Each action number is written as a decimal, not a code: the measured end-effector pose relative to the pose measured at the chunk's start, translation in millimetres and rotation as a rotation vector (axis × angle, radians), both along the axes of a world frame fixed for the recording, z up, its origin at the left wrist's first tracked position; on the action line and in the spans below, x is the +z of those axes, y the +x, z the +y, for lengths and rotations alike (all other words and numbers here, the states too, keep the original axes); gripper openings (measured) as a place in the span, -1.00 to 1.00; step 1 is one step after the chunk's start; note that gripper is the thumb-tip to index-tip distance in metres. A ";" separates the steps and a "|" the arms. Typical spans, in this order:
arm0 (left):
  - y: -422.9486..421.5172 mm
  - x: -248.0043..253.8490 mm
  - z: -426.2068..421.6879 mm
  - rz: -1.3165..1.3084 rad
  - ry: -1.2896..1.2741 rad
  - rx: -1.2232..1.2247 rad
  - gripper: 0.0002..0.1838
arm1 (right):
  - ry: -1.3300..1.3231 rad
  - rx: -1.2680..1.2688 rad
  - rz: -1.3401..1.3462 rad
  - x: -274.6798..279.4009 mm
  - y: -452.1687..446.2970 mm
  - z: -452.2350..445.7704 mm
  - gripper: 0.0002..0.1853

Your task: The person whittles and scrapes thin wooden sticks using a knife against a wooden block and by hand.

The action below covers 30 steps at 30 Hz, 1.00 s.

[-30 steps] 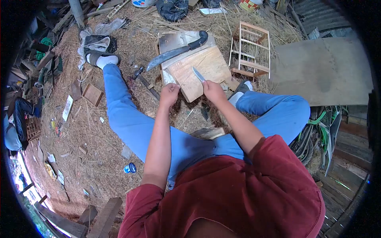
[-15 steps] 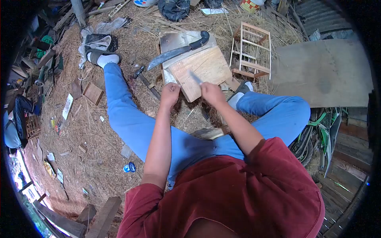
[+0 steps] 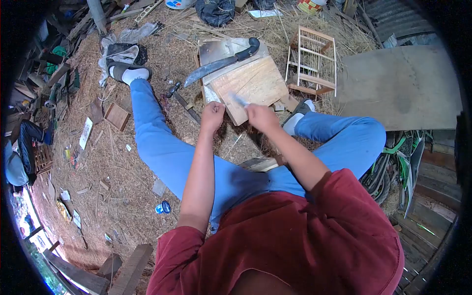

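Note:
My right hand (image 3: pixel 262 118) is closed around the handle of a knife (image 3: pixel 240 100). Its blade, smeared by motion, points up and left over a thick wooden board (image 3: pixel 260 83). At the board's lower left edge, my left hand (image 3: pixel 213 116) is closed with the fingertips together. What it holds, if anything, is too small to make out. A machete (image 3: pixel 216 68) with a black curved handle lies behind the board, on a pale, worn surface (image 3: pixel 211 47). To the left of these, a hammer (image 3: pixel 184 102) rests on the ground.
A small slatted wooden frame (image 3: pixel 312 61) stands right of the board, beside a large flat sheet (image 3: pixel 398 88). On the straw-strewn ground at left lie a shallow wooden box (image 3: pixel 117 116) and a blue container (image 3: pixel 162 207). My outstretched legs flank the board.
The knife blade has shifted slightly and looks more blurred, with my right hand a little further left. My left hand stays at the board's edge. The whole view has shifted slightly.

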<state>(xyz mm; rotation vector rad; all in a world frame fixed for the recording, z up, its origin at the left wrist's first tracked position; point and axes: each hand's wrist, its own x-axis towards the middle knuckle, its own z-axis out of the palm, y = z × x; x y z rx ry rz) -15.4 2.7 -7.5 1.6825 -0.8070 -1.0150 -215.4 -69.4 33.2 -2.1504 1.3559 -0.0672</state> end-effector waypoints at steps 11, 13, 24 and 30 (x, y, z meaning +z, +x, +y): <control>-0.9 3.5 3.7 0.021 0.027 0.015 -0.75 | 0.013 -0.111 -0.066 -0.2 2.6 12.0 -0.58; -0.5 6.3 3.3 -0.060 0.016 0.009 -0.75 | 0.079 0.026 0.066 19.7 10.2 30.4 -0.56; 1.6 3.1 0.4 0.008 0.031 -0.014 -0.76 | 0.064 0.074 0.132 16.0 3.9 13.1 -0.53; 0.6 -1.2 0.2 -0.034 -0.012 0.002 -0.77 | 0.011 0.045 0.046 11.2 0.0 22.3 -0.53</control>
